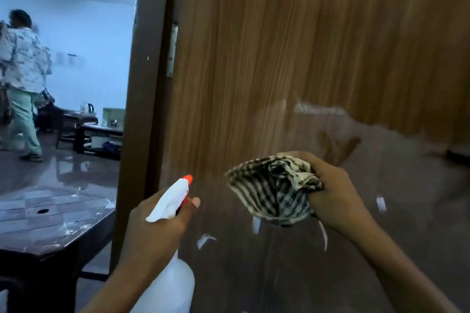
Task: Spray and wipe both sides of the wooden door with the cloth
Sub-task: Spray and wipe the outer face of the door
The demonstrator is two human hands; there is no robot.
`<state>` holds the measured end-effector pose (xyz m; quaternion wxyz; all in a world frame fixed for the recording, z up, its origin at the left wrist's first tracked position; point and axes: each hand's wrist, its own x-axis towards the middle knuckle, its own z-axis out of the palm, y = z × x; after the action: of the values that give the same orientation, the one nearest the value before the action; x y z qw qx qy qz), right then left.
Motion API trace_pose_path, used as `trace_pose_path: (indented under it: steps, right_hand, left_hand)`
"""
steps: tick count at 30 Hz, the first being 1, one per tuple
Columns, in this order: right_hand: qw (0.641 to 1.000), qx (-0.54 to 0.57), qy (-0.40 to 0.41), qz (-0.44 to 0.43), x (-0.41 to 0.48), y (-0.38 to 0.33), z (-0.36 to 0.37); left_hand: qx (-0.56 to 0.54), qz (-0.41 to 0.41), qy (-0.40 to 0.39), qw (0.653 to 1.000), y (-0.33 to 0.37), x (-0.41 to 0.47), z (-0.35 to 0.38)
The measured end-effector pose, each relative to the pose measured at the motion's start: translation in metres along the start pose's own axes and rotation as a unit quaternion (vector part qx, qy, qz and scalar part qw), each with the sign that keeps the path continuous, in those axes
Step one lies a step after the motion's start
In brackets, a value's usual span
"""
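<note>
**One face of the door in hand, the other out of sight**

You gripped the spray bottle (169,201) in your left hand (157,226). Your fingers were wrapped round its neck, one finger lay out at the trigger, and the orange nozzle pointed at the wooden door (279,46). Your right hand (330,193) was clenched round the bunched striped cloth (272,193), right of centre in the lower frame and close in front of the door.

The door filled the middle and right of the frame, with a hinge (172,51) on its left edge. Its upper part showed warm, dry-looking grain. The lower part looked darker and duller, with a few pale streaks near your hands. These may have been spray or a wet film, though the blur there made them hard to tell from glare.

By my reading you were partway through this face. Wetting seemed to have begun low down, and the upper panel looked untouched by spray or cloth. The door's other face was not in view, so nothing showed whether it had been cleaned. Left to do, as I judge it, were more spraying, wiping this face from top to bottom, then the other side.

A dark desk (50,216) stood at lower left. Another person (23,63) stood in the room beyond, at upper left.
</note>
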<state>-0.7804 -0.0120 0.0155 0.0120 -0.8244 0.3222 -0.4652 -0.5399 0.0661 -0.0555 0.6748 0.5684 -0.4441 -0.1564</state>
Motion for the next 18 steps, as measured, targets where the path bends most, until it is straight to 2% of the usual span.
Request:
trace_pose_path:
  steps: [2, 4, 5, 6, 7, 9, 11, 15, 16, 18]
  right_hand:
    - [0.99, -0.015, 0.143, -0.011, 0.007, 0.001, 0.0]
    - [0.947, -0.097, 0.304, -0.04, 0.023, 0.0, 0.006]
    - [0.924, -0.132, 0.353, -0.059, 0.032, 0.004, 0.014]
    - [0.916, -0.167, 0.356, -0.081, 0.042, 0.009, 0.023]
    - [0.918, -0.21, 0.321, -0.101, 0.051, 0.017, 0.034]
    - [0.919, -0.323, 0.197, -0.115, 0.059, 0.042, 0.059]
    - [0.891, -0.423, 0.127, -0.109, 0.062, 0.064, 0.07]
    - [0.877, -0.443, 0.124, -0.138, 0.069, 0.066, 0.055]
    - [0.877, -0.443, 0.135, -0.13, 0.072, 0.063, 0.051]
    - [0.888, -0.412, 0.195, -0.057, 0.08, 0.054, 0.047]
  left_hand:
    - [0.007, -0.005, 0.007, 1.0, 0.008, -0.002, 0.002]
    - [0.012, -0.005, 0.02, 1.0, 0.013, 0.0, 0.003]
    - [0.005, -0.005, 0.022, 1.0, 0.015, -0.001, 0.003]
    - [0.0, -0.009, 0.027, 1.0, 0.017, -0.002, 0.003]
    - [0.001, -0.013, 0.03, 0.999, 0.018, -0.003, 0.003]
    - [0.005, -0.021, 0.046, 0.999, 0.02, -0.005, 0.001]
    - [0.014, -0.032, 0.056, 0.998, 0.023, -0.005, -0.001]
    - [0.055, -0.042, 0.053, 0.996, 0.021, 0.0, -0.006]
    - [0.055, -0.039, 0.053, 0.996, 0.021, 0.0, -0.007]
    - [0.041, -0.035, 0.067, 0.996, 0.019, 0.001, -0.006]
